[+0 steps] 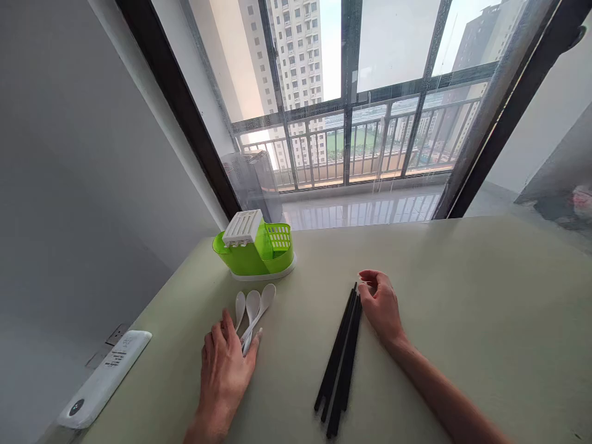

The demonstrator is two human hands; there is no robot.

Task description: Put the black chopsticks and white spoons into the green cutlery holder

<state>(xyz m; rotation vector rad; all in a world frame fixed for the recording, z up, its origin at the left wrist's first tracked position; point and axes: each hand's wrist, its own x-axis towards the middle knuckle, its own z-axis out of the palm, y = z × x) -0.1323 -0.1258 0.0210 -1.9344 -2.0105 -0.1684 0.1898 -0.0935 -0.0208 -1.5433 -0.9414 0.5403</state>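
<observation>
White spoons (pixel 267 297) lie fanned on the table, three bowls showing and pointing away from me. My left hand (pixel 226 364) is over their handle ends, thumb and fingers apart on either side; it partly hides the handles. To the right, several black chopsticks (pixel 343 361) lie in a loose bundle, their thin ends pointing away. Beside those thin ends is my right hand (pixel 382 305), with fingers curved, a gap between thumb and forefinger, and nothing visible in it. Behind the spoons stands a green utensil holder (pixel 250 259) with a white slotted top (pixel 243 227).
A long white case (pixel 106 379) with dark markings lies along the table's left edge, close to a wall socket (pixel 117 333). The pale table (pixel 462 296) reaches back to a dark-framed glass door, with a railed balcony (pixel 365 142) beyond it. A grey wall rises at left.
</observation>
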